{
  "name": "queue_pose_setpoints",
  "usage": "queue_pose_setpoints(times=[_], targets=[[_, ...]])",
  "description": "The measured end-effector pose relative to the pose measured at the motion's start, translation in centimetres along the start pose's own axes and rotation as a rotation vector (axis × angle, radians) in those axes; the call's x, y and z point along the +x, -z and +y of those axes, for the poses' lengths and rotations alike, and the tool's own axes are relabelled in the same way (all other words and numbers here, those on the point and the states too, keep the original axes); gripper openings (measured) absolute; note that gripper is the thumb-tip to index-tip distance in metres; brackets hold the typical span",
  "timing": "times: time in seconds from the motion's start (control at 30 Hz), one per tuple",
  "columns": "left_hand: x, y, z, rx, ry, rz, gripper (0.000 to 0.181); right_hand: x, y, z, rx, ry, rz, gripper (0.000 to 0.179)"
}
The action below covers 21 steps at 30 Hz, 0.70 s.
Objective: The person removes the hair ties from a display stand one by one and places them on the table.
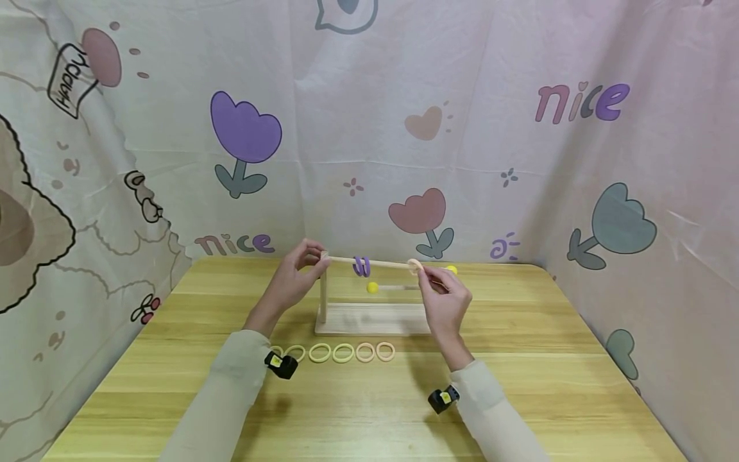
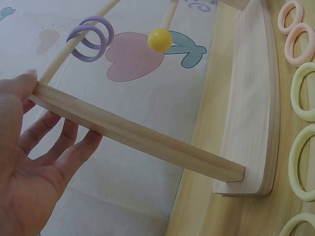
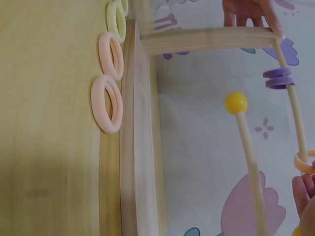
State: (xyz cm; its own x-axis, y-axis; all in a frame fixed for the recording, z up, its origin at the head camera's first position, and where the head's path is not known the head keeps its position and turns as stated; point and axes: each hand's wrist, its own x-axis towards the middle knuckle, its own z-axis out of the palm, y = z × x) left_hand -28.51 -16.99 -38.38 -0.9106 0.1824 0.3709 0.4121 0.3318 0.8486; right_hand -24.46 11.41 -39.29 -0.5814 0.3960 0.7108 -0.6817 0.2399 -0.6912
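A wooden rack point(image 1: 369, 319) with a flat base, an upright post point(image 2: 138, 130) and a thin upper rod point(image 1: 388, 264) stands on the table. Two purple hair ties point(image 1: 361, 267) hang on that rod. My left hand point(image 1: 294, 276) holds the top of the post by the rod's end, thumb on the corner and fingers on its far side. At the rod's right part, my right hand point(image 1: 446, 298) pinches a peach hair tie point(image 1: 415, 265), which appears to be around the rod. The right wrist view cuts off most of this hand.
In front of the base lies a row of yellow hair ties point(image 1: 320, 353) and peach hair ties point(image 1: 385, 351). A lower rod ends in a yellow ball point(image 1: 372, 288); another yellow ball point(image 1: 452, 269) shows behind my right hand. A printed cloth point(image 1: 346, 128) hangs behind the table.
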Motion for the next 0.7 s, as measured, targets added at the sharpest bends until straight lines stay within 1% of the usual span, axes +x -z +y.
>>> queue_pose_setpoints(times=[0.1,0.37,0.57,0.7], targets=[[0.0,0.0,0.0,-0.005,0.004,0.0,0.028,0.3,0.6,0.3,-0.011,-0.032,-0.005,0.01],[0.1,0.0,-0.1,-0.006,0.009,0.003,0.028,0.7,1.9,2.9,-0.012,-0.138,-0.023,0.013],[0.1,-0.1,0.0,-0.001,0.011,0.005,0.027,1.1,2.9,3.2,-0.015,-0.186,-0.012,0.015],[0.0,0.0,0.1,-0.001,0.012,0.004,0.028,1.2,3.5,3.2,-0.018,-0.193,-0.01,0.016]])
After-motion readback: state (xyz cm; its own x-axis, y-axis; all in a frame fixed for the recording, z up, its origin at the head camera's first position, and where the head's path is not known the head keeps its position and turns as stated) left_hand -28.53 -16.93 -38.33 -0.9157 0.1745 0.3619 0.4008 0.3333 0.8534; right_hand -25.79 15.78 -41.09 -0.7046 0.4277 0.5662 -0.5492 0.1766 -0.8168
